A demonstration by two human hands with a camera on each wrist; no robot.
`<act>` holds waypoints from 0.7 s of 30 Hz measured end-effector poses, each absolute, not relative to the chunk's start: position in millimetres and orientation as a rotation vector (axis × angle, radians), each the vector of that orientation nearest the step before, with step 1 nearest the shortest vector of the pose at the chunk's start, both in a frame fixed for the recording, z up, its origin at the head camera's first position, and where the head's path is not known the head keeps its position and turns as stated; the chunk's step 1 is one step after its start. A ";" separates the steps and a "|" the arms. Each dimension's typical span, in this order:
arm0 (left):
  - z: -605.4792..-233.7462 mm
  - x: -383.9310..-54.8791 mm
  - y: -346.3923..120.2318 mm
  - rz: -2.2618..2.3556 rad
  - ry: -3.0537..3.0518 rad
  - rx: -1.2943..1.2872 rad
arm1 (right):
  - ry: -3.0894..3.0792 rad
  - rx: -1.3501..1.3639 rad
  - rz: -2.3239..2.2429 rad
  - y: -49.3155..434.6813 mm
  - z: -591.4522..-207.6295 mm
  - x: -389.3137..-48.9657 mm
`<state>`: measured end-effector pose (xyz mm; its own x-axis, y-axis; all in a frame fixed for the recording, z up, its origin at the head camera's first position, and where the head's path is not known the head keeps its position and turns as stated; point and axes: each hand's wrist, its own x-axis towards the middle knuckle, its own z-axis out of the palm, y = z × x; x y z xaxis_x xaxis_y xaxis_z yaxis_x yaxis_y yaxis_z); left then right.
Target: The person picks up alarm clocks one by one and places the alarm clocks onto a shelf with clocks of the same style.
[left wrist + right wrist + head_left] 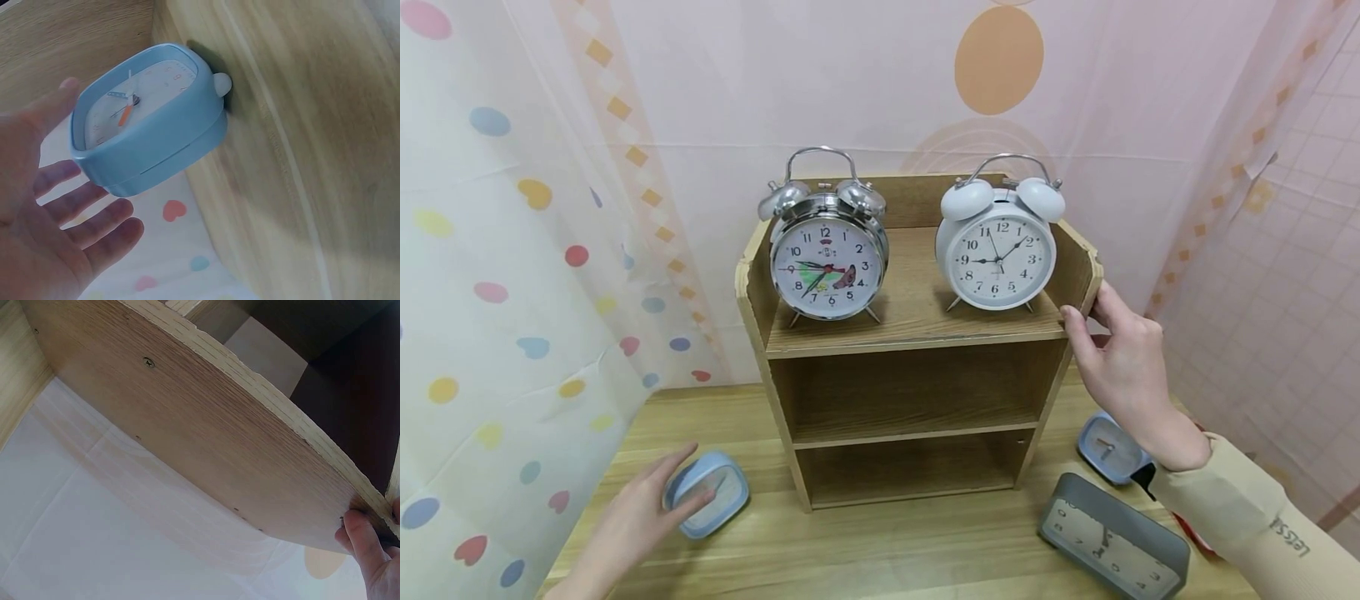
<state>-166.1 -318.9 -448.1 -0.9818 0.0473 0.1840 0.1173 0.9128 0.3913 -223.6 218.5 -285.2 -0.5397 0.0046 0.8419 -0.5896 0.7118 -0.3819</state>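
Note:
A wooden shelf rack [917, 343] with open compartments stands mid-view. My right hand [1127, 358] grips the upper front edge of its right side panel [181, 419], thumb at the front and fingers on the outer face. My left hand [628, 521] is at a small light-blue alarm clock [709, 493] on the table, left of the rack. In the left wrist view, the thumb and spread, loosely bent fingers lie along one end of this clock [156, 140]; whether they press on it is unclear. Its face has an orange hand.
On the rack's top board stand a silver twin-bell alarm clock [829, 267] and a white one [997, 258]. Right of the rack lie a grey rectangular clock [1116, 542] and another blue clock [1112, 450], partly under the right forearm. Patterned curtains [880, 83] hang behind.

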 end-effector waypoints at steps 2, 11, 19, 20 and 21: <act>-449.9 -165.7 -319.3 -0.615 -2.890 -0.127 | -2.011 0.447 0.827 218.6 -285.3 -223.6; -455.7 -166.1 -322.4 -0.619 -2.918 -0.093 | -2.013 0.445 0.808 219.0 -285.5 -223.9; -461.6 -166.4 -322.5 -0.616 -2.880 -0.096 | -2.016 0.445 0.809 218.7 -285.5 -223.9; -462.3 -166.4 -322.4 -0.622 -2.874 -0.096 | -2.016 0.445 0.809 218.6 -285.6 -223.8; -463.0 -166.5 -322.2 -0.627 -2.872 -0.093 | -2.015 0.446 0.808 218.6 -285.7 -223.8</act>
